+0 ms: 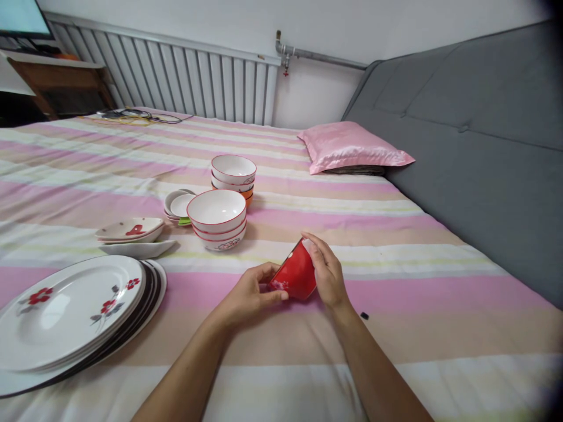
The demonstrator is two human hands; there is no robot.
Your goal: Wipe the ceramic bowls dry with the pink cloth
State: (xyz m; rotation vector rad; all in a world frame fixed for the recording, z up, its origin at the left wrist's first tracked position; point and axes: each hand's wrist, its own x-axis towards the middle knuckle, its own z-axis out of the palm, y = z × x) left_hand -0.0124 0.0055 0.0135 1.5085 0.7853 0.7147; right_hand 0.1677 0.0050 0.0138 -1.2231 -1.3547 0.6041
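Observation:
A small red bowl [295, 274] with a pink flower pattern is tilted on its side between my two hands, just above the bedspread. My left hand [250, 291] grips its left edge, thumb across the near side and fingers behind. My right hand [328, 272] lies curled along the bowl's right side, pressing a white tissue [309, 246] against it; most of the tissue is hidden by the fingers. Left of and beyond the hands stands a stack of white bowls [219, 220] with red rims.
Farther back is another bowl stack [233, 170], next to small dishes [181, 205]. Boat-shaped dishes [129, 230] and a pile of plates [74, 310] lie at left. A small black object [365, 316] is right of my wrist. A pink pillow [352, 146] rests near the grey headboard [475, 117].

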